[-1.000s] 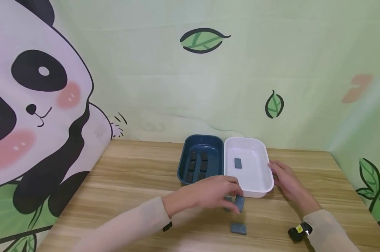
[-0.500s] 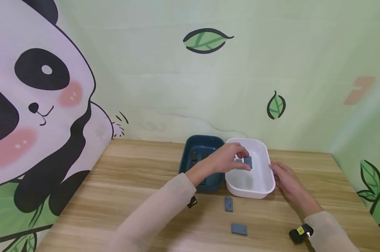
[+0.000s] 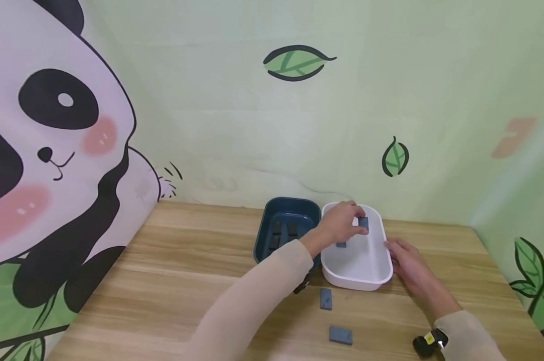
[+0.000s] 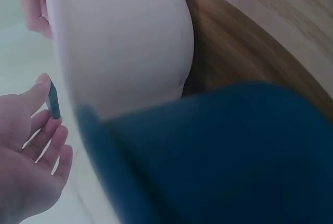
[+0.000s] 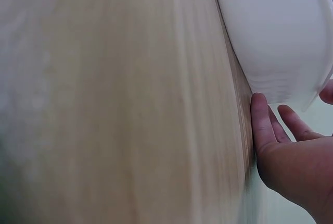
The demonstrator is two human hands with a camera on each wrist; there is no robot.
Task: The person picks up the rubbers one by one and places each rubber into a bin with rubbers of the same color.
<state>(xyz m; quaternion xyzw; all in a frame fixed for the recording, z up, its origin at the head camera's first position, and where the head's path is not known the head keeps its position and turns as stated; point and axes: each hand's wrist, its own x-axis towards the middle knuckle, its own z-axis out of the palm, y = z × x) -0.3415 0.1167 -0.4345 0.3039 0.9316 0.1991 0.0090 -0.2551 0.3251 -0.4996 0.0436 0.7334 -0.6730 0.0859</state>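
One small grey-blue flat tile point(image 3: 363, 223) I pinch in my left hand point(image 3: 342, 224), over the white oval plastic tub point(image 3: 380, 265) at its 12 o'clock end. My right hand point(image 3: 404, 260), fingers relaxed, steadies the rim at 3 o'clock. I should lower it flat, beside the tile inside point(image 3: 341, 244).

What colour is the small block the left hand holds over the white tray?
Greyish blue. The block pinched by the left hand shows best in the head view.

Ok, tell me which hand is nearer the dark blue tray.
Left. The left hand hovers over the white tray just beside the dark blue tray; the right hand rests against the white tray's far side.
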